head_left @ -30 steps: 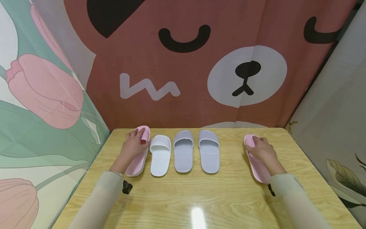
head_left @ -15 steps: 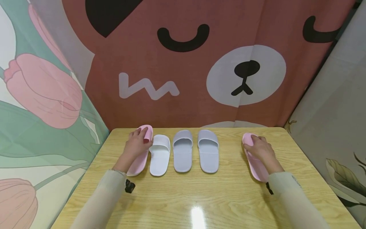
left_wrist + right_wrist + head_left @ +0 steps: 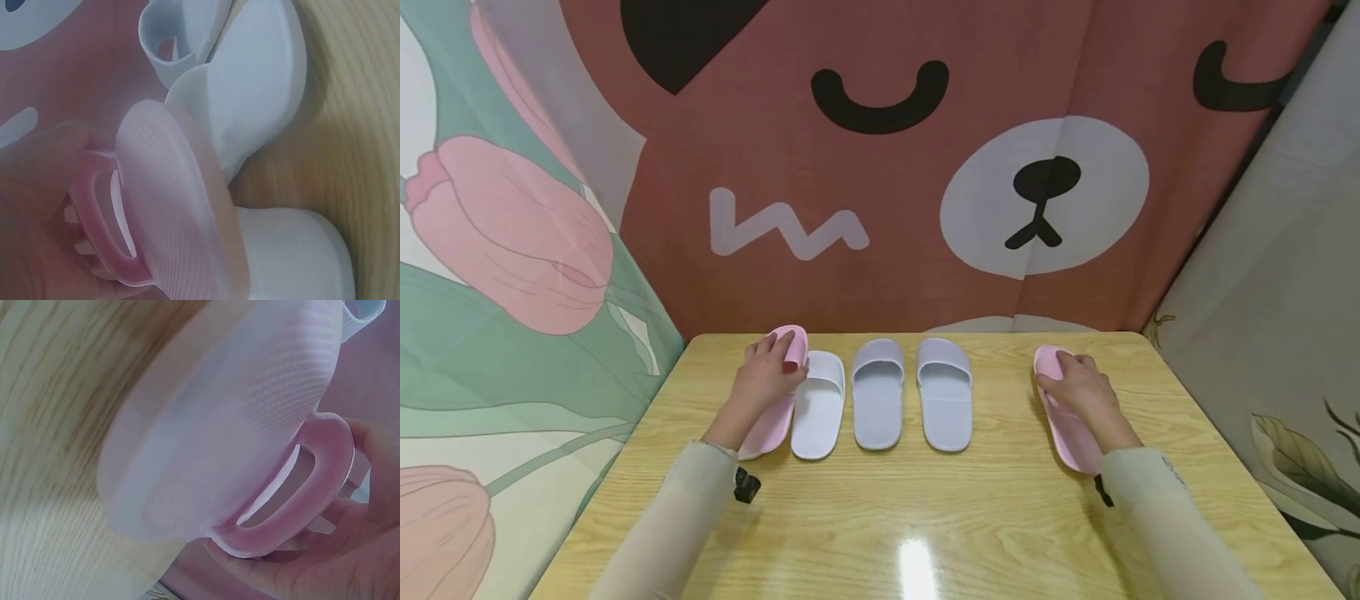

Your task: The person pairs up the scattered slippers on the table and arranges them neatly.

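Note:
A pink slipper (image 3: 772, 419) lies at the left end of a row on the wooden table (image 3: 880, 517). My left hand (image 3: 778, 358) grips its toe strap and tips it against the white slipper (image 3: 817, 406) beside it. The left wrist view shows that pink slipper (image 3: 169, 206) close up, fingers (image 3: 81, 240) curled through the strap, the white slipper (image 3: 250, 94) touching it. Two grey slippers (image 3: 877, 393) (image 3: 945, 393) lie side by side in the middle. Far right, my right hand (image 3: 1063, 367) grips the strap of a second pink slipper (image 3: 1067, 433), seen close in the right wrist view (image 3: 219, 425).
Printed curtains surround the table: a bear face (image 3: 1045, 196) behind, tulips (image 3: 512, 242) on the left. Bare wood lies between the grey slippers and the right pink slipper, and across the table's near half.
My left hand has drawn its pink slipper to the right until it leans against the white one. My right hand and its pink slipper have shifted slightly left.

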`<act>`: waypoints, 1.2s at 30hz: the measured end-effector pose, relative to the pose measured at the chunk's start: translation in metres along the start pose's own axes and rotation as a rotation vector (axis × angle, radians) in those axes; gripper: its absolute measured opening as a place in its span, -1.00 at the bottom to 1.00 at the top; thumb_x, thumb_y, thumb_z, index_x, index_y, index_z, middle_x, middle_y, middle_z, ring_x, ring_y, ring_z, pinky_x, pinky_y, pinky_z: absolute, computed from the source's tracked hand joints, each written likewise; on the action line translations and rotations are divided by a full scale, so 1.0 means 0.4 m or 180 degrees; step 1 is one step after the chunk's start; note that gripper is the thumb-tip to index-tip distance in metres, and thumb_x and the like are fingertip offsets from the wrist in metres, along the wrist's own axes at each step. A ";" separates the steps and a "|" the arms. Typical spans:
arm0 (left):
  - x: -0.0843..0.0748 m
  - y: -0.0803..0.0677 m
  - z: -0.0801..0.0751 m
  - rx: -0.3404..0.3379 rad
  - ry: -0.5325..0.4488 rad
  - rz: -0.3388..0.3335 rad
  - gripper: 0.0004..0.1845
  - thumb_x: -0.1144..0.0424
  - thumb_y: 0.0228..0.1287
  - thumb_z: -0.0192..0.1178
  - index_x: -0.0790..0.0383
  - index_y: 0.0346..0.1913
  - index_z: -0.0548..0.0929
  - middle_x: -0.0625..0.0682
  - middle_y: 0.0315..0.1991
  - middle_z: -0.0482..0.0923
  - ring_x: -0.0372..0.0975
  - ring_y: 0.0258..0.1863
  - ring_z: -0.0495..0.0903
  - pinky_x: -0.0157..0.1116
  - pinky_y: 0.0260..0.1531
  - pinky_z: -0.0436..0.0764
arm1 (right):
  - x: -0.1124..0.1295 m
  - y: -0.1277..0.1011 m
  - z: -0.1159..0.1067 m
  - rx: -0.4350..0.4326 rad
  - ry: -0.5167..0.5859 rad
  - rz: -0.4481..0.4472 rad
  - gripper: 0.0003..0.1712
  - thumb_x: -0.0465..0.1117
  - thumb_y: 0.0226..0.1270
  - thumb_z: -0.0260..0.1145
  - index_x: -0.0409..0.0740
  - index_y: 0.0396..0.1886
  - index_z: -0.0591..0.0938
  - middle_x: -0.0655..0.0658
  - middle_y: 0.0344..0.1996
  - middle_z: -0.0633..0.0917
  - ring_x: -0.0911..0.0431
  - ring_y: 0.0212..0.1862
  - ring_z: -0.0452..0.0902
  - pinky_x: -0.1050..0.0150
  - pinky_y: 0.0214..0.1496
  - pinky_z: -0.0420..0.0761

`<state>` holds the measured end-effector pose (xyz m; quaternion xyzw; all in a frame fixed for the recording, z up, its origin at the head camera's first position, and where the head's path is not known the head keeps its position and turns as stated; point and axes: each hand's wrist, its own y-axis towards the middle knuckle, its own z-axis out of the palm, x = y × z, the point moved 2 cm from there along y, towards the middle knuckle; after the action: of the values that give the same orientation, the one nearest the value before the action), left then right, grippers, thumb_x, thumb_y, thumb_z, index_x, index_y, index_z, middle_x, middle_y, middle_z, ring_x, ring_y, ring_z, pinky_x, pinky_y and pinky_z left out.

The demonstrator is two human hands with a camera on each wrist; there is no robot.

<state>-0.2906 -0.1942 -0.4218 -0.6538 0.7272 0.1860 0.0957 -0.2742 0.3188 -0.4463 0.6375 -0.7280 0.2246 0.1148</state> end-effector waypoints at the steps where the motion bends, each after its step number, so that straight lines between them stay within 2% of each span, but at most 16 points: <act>1: -0.001 0.000 0.000 0.0004 -0.0010 0.0000 -0.16 -0.08 0.31 0.25 0.10 0.57 0.22 0.35 0.52 0.12 0.32 0.45 0.09 0.42 0.19 0.32 | 0.002 0.000 0.000 -0.0002 0.0003 -0.0001 0.03 0.23 0.46 0.09 -0.30 0.62 -0.04 -0.62 0.47 -0.04 -0.66 0.35 -0.01 -0.51 0.27 0.21; 7: -0.010 -0.001 0.003 0.0027 -0.0037 -0.0013 -0.16 -0.10 0.31 0.23 0.07 0.58 0.21 0.33 0.53 0.11 0.30 0.47 0.07 0.45 0.17 0.30 | 0.006 0.002 0.001 0.0007 0.0008 0.0010 0.03 0.23 0.46 0.09 -0.30 0.62 -0.05 -0.62 0.47 -0.05 -0.66 0.36 -0.03 -0.51 0.28 0.20; 15: -0.017 0.002 0.008 0.0010 -0.0030 0.0051 -0.16 -0.08 0.32 0.23 0.10 0.58 0.21 0.36 0.53 0.11 0.31 0.46 0.09 0.37 0.21 0.35 | 0.005 0.007 0.001 -0.0005 -0.0005 -0.0026 0.07 0.30 0.44 0.08 -0.29 0.62 -0.05 -0.62 0.47 -0.04 -0.66 0.35 -0.01 -0.52 0.27 0.21; 30: -0.034 0.005 0.019 0.0108 -0.0144 -0.0043 -0.14 -0.10 0.31 0.24 0.05 0.59 0.18 0.31 0.55 0.07 0.27 0.50 0.03 0.34 0.25 0.35 | 0.006 0.011 0.007 0.0013 0.0006 -0.0009 0.03 0.24 0.46 0.09 -0.27 0.63 -0.06 -0.60 0.48 -0.04 -0.64 0.35 0.01 -0.52 0.25 0.23; 36: -0.039 0.004 0.023 0.0106 -0.0161 0.0001 -0.15 -0.08 0.31 0.25 0.07 0.59 0.19 0.34 0.55 0.08 0.28 0.48 0.06 0.36 0.23 0.34 | 0.002 0.014 0.009 -0.0007 -0.0010 -0.0029 0.02 0.24 0.46 0.09 -0.26 0.63 -0.04 -0.60 0.48 -0.03 -0.64 0.35 0.03 -0.52 0.24 0.25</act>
<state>-0.2911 -0.1762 -0.4240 -0.6471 0.7276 0.1903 0.1249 -0.2794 0.3168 -0.4502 0.6410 -0.7255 0.2223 0.1154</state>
